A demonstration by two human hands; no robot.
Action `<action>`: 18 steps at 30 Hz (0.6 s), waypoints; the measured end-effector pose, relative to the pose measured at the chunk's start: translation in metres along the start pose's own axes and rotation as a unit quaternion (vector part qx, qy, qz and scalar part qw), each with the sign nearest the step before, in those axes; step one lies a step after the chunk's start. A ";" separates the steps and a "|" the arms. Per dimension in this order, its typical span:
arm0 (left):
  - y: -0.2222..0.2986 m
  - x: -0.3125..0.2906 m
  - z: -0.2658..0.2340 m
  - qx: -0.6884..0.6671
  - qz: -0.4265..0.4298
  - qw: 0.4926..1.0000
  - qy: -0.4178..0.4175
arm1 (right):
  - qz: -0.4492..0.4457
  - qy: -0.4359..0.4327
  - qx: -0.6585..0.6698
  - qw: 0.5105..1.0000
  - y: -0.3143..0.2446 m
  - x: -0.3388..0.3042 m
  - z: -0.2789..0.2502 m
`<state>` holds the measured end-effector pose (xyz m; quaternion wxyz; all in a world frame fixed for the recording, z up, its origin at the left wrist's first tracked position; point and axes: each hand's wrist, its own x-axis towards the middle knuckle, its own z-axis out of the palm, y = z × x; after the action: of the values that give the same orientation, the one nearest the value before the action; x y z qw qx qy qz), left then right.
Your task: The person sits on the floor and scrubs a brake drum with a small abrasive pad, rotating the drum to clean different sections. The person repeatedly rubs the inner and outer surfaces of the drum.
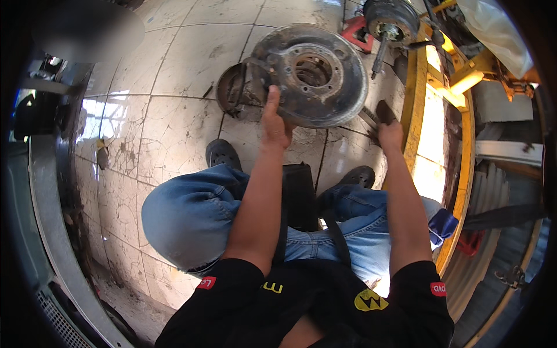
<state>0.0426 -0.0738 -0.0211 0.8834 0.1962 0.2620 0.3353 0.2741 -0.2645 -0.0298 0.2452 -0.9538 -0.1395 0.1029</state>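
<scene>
My left hand [275, 127] grips the near left edge of a brake backing plate [342, 87], thumb on its face and fingers underneath. The plate is round, dark and dirty, tilted above the tiled floor, with a large centre hole ringed by bolt holes. Behind its left side shows a curved rusty part [227, 87]; whether it is joined to the plate, I cannot tell. To the right of the plate, my right hand [391, 137] is closed around a hand tool [384, 111] with a flat brown end. A greyish strip beside it points at the plate's edge; its kind is unclear.
A yellow metal frame [413, 110] stands close on the right. Beyond the plate are a red stand [358, 33] and a dark drum-shaped part [391, 20] with a rod. A black box-like object [299, 194] sits between my legs. Grey metalwork [52, 220] lines the left.
</scene>
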 end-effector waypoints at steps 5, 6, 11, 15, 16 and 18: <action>0.005 -0.009 -0.002 0.033 0.014 0.999 0.000 | -0.005 -0.129 -0.079 0.988 0.036 0.012 0.064; 0.006 -0.011 -0.005 0.040 0.022 0.999 0.012 | -0.024 -0.157 -0.095 0.983 0.028 0.008 0.065; 0.003 -0.008 -0.017 0.027 0.018 0.999 0.003 | -0.102 -0.183 -0.063 0.976 0.040 0.015 0.097; -0.001 -0.006 -0.035 -0.046 0.017 0.998 0.039 | -0.119 -0.118 -0.111 0.980 0.015 -0.013 0.099; 0.000 -0.004 -0.041 -0.050 0.028 0.997 0.046 | -0.077 -0.170 -0.035 0.982 -0.003 -0.009 0.080; -0.001 0.007 -0.053 -0.076 0.049 0.994 0.070 | 0.087 -0.272 0.258 0.923 -0.008 0.011 0.067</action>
<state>0.0164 -0.0603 -0.0657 0.8579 0.1176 0.2870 0.4097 0.2653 -0.2244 -0.0844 0.4258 -0.8012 -0.0857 0.4116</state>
